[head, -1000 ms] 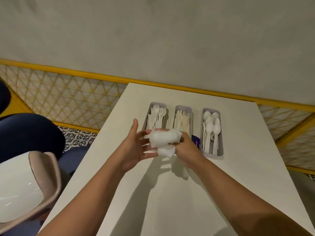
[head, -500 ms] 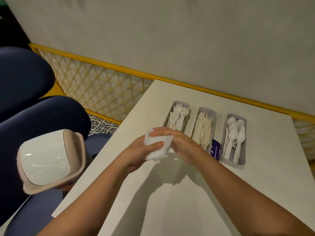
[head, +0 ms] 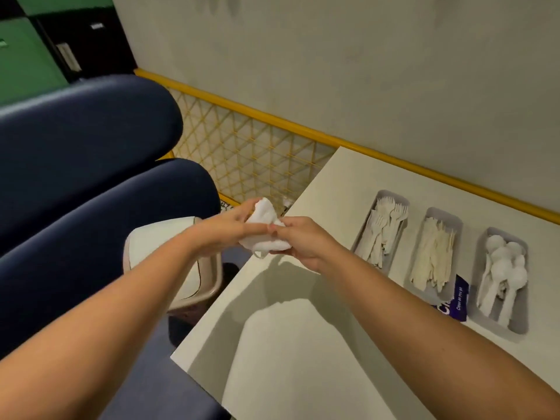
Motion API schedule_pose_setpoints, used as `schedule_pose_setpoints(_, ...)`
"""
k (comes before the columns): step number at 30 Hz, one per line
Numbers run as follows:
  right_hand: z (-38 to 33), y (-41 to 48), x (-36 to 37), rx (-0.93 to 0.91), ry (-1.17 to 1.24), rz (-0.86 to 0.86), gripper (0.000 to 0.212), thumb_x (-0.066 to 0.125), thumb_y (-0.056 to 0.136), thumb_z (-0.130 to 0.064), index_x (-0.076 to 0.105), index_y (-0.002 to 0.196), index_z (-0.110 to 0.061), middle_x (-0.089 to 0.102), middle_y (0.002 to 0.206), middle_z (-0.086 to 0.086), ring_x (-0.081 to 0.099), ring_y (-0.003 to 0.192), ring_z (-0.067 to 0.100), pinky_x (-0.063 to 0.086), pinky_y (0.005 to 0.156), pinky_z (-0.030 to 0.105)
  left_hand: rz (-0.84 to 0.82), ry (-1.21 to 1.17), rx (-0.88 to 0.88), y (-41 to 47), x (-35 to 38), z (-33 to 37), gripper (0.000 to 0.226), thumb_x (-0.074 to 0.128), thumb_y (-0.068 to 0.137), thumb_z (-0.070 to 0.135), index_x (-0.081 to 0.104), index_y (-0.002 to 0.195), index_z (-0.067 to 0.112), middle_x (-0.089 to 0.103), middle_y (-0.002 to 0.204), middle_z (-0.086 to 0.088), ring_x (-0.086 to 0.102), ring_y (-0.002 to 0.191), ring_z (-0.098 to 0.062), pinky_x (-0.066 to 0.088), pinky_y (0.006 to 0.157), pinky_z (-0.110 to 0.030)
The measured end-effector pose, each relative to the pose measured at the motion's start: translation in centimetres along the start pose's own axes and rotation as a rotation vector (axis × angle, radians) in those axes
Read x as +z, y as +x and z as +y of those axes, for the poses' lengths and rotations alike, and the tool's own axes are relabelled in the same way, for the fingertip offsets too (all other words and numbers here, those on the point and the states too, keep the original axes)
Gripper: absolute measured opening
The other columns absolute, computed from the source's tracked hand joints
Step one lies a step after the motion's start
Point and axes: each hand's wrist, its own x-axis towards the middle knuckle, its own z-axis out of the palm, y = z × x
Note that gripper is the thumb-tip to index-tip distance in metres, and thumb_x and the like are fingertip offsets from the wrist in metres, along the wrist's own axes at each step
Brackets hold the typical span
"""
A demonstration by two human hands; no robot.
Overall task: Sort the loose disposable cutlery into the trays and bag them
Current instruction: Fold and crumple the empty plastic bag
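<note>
A crumpled white tissue (head: 264, 229) is held between both hands above the table's left edge. My left hand (head: 225, 230) wraps round it from the left, and my right hand (head: 298, 242) pinches it from the right. On the white table (head: 303, 353) stand three grey trays: the fork tray (head: 382, 229) on the left, the knife tray (head: 436, 253) in the middle, the spoon tray (head: 501, 280) on the right.
A small bin with a white swing lid (head: 157, 247) stands on the dark blue seat (head: 91, 231) left of the table, just below my hands. A purple packet (head: 457, 300) lies between the knife and spoon trays. A yellow lattice rail (head: 251, 153) runs along the wall.
My head has turned left, so the trays have slid to the right of view. Both hands have carried the tissue leftward to the table's edge, above the bin.
</note>
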Motion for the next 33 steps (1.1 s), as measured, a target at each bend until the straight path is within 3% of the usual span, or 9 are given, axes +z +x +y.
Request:
schedule_pose_setpoints(5, -0.9, 3.7, 5.9, -0.118, -0.182, -0.028, 0.025, 0.056, 0.092, -0.013, 0.063, 0.115, -0.005, 0.064, 0.1, 0.006, 0.06, 0.091, 0.018, 0.05, 0.071, 0.025, 0.047, -0.103, -0.104, -2.7, -7.6, -1.4, 0.031, 0.044, 0.098, 0.023, 0.055, 0.125, 0.014, 0.065, 0.113, -0.006, 0.066, 0.096, -0.016, 0.054, 0.074, -0.025)
schedule_pose_setpoints(11, 0.4, 7.5, 12.2, -0.241, -0.489, -0.031, 0.033, 0.06, 0.088, -0.01, 0.048, 0.118, -0.012, 0.054, 0.102, 0.004, 0.053, 0.088, 0.016, 0.045, 0.062, 0.019, 0.458, -0.017, -0.179, -5.0, -10.0, -8.6, 0.017, 0.056, 0.092, 0.016, 0.067, 0.105, 0.016, 0.068, 0.105, -0.01, 0.064, 0.1, -0.026, 0.053, 0.088, -0.039)
schedule_pose_setpoints(15, 3.5, 9.3, 14.3, -0.269, -0.873, -0.076, 0.014, 0.058, 0.086, -0.006, 0.05, 0.094, -0.015, 0.046, 0.093, 0.003, 0.044, 0.082, 0.016, 0.032, 0.056, 0.013, 0.527, 0.095, -0.389, -5.3, -8.9, -12.5, 0.013, 0.053, 0.091, 0.013, 0.06, 0.101, 0.017, 0.058, 0.092, -0.001, 0.052, 0.092, -0.02, 0.042, 0.068, -0.025)
schedule_pose_setpoints(17, 4.6, 9.8, 15.1, -0.215, -0.933, -0.122, 0.012, 0.05, 0.087, 0.0, 0.058, 0.089, -0.008, 0.048, 0.089, 0.003, 0.045, 0.086, 0.019, 0.039, 0.066, 0.021, 0.546, 0.143, -0.435, -5.0, -8.6, -14.3, 0.017, 0.053, 0.091, 0.011, 0.06, 0.106, 0.016, 0.055, 0.093, -0.002, 0.048, 0.091, -0.02, 0.038, 0.07, -0.025)
schedule_pose_setpoints(20, 5.6, 10.3, 16.2, -0.147, -1.044, -0.204, 0.027, 0.046, 0.091, 0.0, 0.063, 0.111, -0.003, 0.056, 0.106, 0.008, 0.051, 0.101, 0.024, 0.042, 0.086, 0.027, 0.648, 0.228, -0.436, -4.2, -8.3, -16.5, 0.019, 0.049, 0.089, 0.005, 0.065, 0.099, 0.005, 0.057, 0.088, -0.006, 0.049, 0.085, -0.021, 0.038, 0.07, -0.026)
schedule_pose_setpoints(23, 6.3, 10.5, 16.6, -0.127, -1.131, -0.328, 0.033, 0.049, 0.092, -0.006, 0.055, 0.124, 0.0, 0.054, 0.125, 0.018, 0.052, 0.113, 0.031, 0.039, 0.081, 0.027, 0.822, 0.262, -0.442, -3.2, -7.9, -18.2, 0.018, 0.047, 0.088, 0.003, 0.064, 0.087, 0.007, 0.055, 0.077, -0.004, 0.049, 0.079, -0.021, 0.036, 0.059, -0.026)
schedule_pose_setpoints(29, 7.0, 10.2, 15.7, -0.114, -1.107, -0.365, 0.035, 0.048, 0.09, -0.003, 0.051, 0.125, -0.002, 0.056, 0.121, 0.018, 0.055, 0.109, 0.033, 0.048, 0.092, 0.041, 0.971, 0.298, -0.39, -1.2, -7.0, -20.0, 0.017, 0.051, 0.088, 0.004, 0.061, 0.102, 0.005, 0.063, 0.094, -0.015, 0.05, 0.08, -0.023, 0.037, 0.072, -0.029)
schedule_pose_setpoints(32, 6.4, 9.7, 14.7, -0.096, -1.034, -0.375, 0.038, 0.048, 0.093, -0.006, 0.048, 0.132, -0.005, 0.054, 0.128, 0.017, 0.053, 0.116, 0.032, 0.045, 0.098, 0.04, 0.943, 0.154, -0.495, 0.2, -6.6, -19.7, 0.021, 0.048, 0.093, 0.013, 0.056, 0.11, 0.004, 0.058, 0.112, -0.017, 0.056, 0.106, -0.032, 0.041, 0.086, -0.034)
schedule_pose_setpoints(33, 6.3, 9.6, 14.3, -0.089, -0.994, -0.376, 0.043, 0.049, 0.094, -0.01, 0.045, 0.136, -0.007, 0.053, 0.132, 0.015, 0.052, 0.12, 0.03, 0.044, 0.1, 0.037, 0.827, 0.209, -0.599, 0.5, -6.4, -19.8, 0.032, 0.05, 0.093, 0.019, 0.049, 0.123, 0.004, 0.05, 0.125, -0.018, 0.051, 0.116, -0.033, 0.041, 0.095, -0.037)
